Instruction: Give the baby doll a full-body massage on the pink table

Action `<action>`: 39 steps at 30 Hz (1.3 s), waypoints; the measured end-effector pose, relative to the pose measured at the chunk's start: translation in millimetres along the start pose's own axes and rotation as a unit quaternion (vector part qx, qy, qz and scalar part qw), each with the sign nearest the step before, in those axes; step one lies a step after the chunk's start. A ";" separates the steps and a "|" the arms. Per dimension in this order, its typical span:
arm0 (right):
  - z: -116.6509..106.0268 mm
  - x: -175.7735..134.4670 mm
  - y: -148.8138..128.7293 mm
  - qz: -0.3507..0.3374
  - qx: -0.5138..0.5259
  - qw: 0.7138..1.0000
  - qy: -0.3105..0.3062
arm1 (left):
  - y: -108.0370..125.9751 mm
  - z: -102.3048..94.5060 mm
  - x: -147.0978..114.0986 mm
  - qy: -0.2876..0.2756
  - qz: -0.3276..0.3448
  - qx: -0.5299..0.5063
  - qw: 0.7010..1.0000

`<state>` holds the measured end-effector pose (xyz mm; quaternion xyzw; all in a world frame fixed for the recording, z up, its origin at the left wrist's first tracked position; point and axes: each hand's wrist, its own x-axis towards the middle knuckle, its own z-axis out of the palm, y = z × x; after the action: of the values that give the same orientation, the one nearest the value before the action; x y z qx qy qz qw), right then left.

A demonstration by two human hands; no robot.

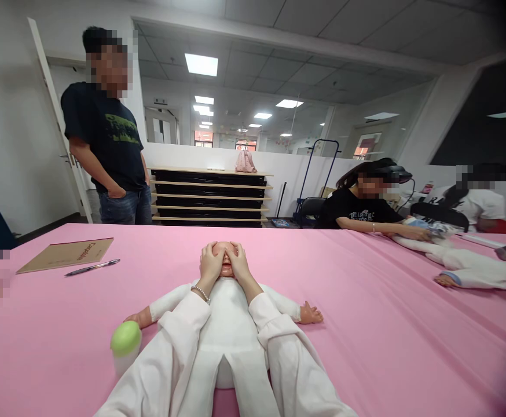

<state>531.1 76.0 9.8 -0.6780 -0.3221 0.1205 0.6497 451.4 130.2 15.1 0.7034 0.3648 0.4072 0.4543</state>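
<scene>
Baby doll [227,313], white-suited, supine on pink worktop [387,336]. Left hand [212,260], right hand [238,260]: laid cupped over face. Probably light; head likely firm, slick; best held beneath nape, torso.

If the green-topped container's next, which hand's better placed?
Left hand, probably: the container stands by the left sleeve. Right hand, also on the doll's face, would likely cross that sleeve.

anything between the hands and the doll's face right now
Nothing visible: the left hand and right hand already rest directly on the face of the doll. The green-topped container stands off to the left, not between them.
</scene>
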 end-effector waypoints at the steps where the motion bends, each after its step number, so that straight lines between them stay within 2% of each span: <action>1: 0.5 1.0 0.0 0.004 0.001 1.000 0.007 | -0.3 0.7 1.7 -0.001 -0.005 -0.004 1.000; 7: 2.9 4.1 -1.5 0.025 0.003 0.999 0.029 | -4.2 5.3 9.8 0.010 -0.019 -0.036 0.999; 13: 1.2 -0.3 -3.2 0.034 0.006 0.999 0.028 | -3.4 3.0 3.7 0.008 0.000 -0.023 1.000; 19: -1.6 -5.1 -6.4 0.013 -0.004 1.000 0.006 | 1.7 -1.1 -0.5 -0.016 0.019 0.008 1.000; 24: 0.0 -3.7 -5.6 0.018 -0.004 0.999 0.028 | 1.6 -1.3 5.2 -0.051 0.008 -0.005 0.999; 35: 2.2 -1.4 -3.7 0.027 -0.013 0.998 0.055 | -3.2 3.7 12.5 -0.021 -0.030 -0.067 0.997; 39: 0.8 -5.2 -6.3 0.015 -0.008 0.999 0.043 | -2.4 1.3 8.0 -0.022 0.006 -0.042 0.999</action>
<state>524.9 73.2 14.5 -0.6925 -0.2845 0.0991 0.6555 455.4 137.5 14.5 0.6944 0.3331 0.4090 0.4894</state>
